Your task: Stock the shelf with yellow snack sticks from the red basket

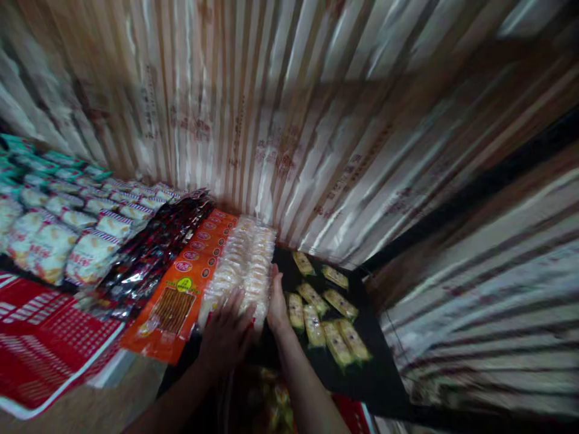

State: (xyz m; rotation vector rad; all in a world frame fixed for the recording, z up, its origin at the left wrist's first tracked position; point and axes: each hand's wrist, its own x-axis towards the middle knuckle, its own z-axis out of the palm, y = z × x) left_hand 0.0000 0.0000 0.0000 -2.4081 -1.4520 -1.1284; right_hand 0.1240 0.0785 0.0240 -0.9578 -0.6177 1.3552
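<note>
Two rows of small white snack packets (246, 253) in clear wrap stand on a black shelf top. My left hand (228, 328) lies with fingers stretched out on the near end of these rows. Against their right side rests my right hand (277, 298), flat, with the thumb side up. Right of it, several yellowish wrapped snack bars (313, 325) lie loose on the black surface (325, 383). An orange snack pack (190, 271) with a picture of brown sticks lies directly left of the white rows.
Dark shiny packets (158, 247) overlap in a row further left, beside white snack bags (93, 256) and green-edged bags (49, 163). A red plastic basket (54, 337) is at lower left. Stacked, plastic-wrapped boards (253, 102) form a wall behind.
</note>
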